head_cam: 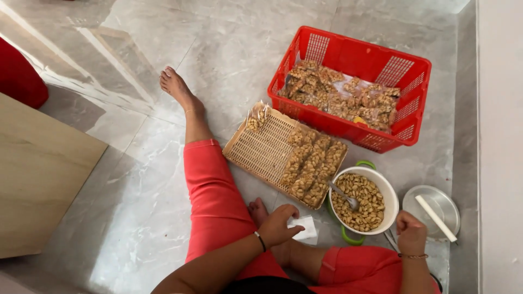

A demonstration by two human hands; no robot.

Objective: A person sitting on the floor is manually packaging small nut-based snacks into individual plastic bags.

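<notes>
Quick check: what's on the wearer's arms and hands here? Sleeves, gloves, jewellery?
Both forearms are bare, with no sleeves or gloves. The left hand has a thin dark band at the wrist; the right hand has a thin beaded bracelet at the wrist. No rings can be made out.

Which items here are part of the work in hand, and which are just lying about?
In use: left hand on small clear bag; right hand; pot of nuts with spoon; woven tray of packets; red basket.
Lying about: wooden board; metal dish with white stick.

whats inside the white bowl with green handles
The white bowl is filled with peanuts, with a metal spoon resting in them. The spoon's bowl end is partly buried; the bowl's bottom is covered.
</notes>
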